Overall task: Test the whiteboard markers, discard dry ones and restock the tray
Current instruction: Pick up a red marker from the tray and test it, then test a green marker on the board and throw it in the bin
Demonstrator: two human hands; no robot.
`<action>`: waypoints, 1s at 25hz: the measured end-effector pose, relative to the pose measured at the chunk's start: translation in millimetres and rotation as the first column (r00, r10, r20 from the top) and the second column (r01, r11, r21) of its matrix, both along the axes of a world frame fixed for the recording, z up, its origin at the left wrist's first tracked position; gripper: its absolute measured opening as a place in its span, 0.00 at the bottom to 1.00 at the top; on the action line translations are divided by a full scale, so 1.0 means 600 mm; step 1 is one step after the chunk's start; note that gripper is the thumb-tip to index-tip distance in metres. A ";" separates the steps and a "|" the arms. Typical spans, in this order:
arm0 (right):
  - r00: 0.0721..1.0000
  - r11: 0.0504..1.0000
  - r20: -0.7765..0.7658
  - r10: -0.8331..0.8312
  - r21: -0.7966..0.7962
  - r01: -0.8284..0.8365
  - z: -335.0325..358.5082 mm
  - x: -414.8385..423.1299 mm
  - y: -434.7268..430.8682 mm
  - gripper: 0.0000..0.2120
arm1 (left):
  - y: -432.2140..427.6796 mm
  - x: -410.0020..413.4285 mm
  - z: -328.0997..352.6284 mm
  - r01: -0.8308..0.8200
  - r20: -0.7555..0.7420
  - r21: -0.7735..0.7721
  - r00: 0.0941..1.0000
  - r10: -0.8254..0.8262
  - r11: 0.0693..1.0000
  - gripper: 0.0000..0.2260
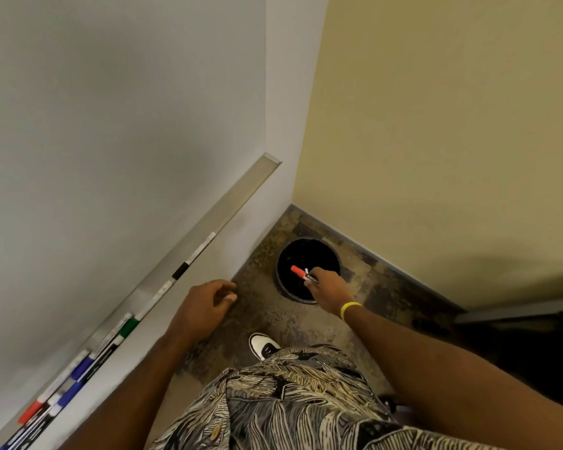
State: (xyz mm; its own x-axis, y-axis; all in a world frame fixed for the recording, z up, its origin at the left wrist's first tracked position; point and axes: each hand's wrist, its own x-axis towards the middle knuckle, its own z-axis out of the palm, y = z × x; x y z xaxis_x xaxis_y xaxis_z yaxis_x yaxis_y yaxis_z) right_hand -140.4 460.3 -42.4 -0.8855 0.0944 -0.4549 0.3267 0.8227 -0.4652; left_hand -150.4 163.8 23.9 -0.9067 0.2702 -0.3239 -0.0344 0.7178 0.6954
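My right hand grips a red-capped marker and holds it over the open mouth of a round black bin that stands on the floor in the corner. My left hand hangs beside the wall below the tray, fingers loosely curled with nothing in them. The long metal tray runs under the whiteboard. It holds several markers: a black-capped one, a green one, blue ones and a red one toward the lower left.
A yellow wall meets the whiteboard wall at the corner behind the bin. My white and black shoe stands on the mottled brown floor. A dark object sits at the right edge.
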 end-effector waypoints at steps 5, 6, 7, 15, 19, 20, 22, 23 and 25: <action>0.996 0.997 -0.084 -0.003 0.076 0.010 0.011 -0.073 0.044 0.28 | 0.027 -0.022 -0.001 0.030 -0.010 0.015 0.999 -0.030 0.999 0.10; 0.994 0.996 -0.106 0.001 0.085 0.008 0.011 -0.080 0.047 0.29 | 0.028 -0.024 -0.003 0.032 -0.010 0.020 0.999 -0.032 0.999 0.10; 0.993 0.996 -0.122 0.009 0.088 0.002 0.010 -0.083 0.049 0.29 | 0.028 -0.025 -0.005 0.031 -0.009 0.020 0.999 -0.030 0.999 0.10; 0.999 0.990 -0.047 -0.005 0.137 0.012 -0.032 -0.026 0.042 0.37 | -0.010 -0.013 -0.048 -0.084 -0.165 -0.124 0.984 0.063 0.989 0.24; 0.996 0.987 -0.033 0.085 0.137 -0.080 -0.031 0.002 0.013 0.39 | -0.043 0.003 -0.063 -0.127 -0.201 -0.235 0.976 0.080 0.964 0.30; 0.992 0.985 -0.035 0.120 0.129 -0.115 -0.029 0.006 0.001 0.39 | -0.050 0.010 -0.065 -0.130 -0.218 -0.265 0.973 0.072 0.955 0.31; 0.977 0.972 -0.056 0.208 0.122 -0.200 -0.021 0.007 -0.027 0.39 | -0.065 0.022 -0.067 -0.135 -0.242 -0.308 0.968 0.060 0.942 0.32; 0.963 0.961 -0.072 0.260 0.119 -0.251 -0.015 0.005 -0.043 0.39 | -0.074 0.029 -0.067 -0.141 -0.248 -0.323 0.967 0.059 0.936 0.32; 0.926 0.928 -0.099 0.366 0.118 -0.354 0.000 -0.006 -0.081 0.39 | -0.094 0.045 -0.067 -0.161 -0.252 -0.346 0.965 0.074 0.924 0.34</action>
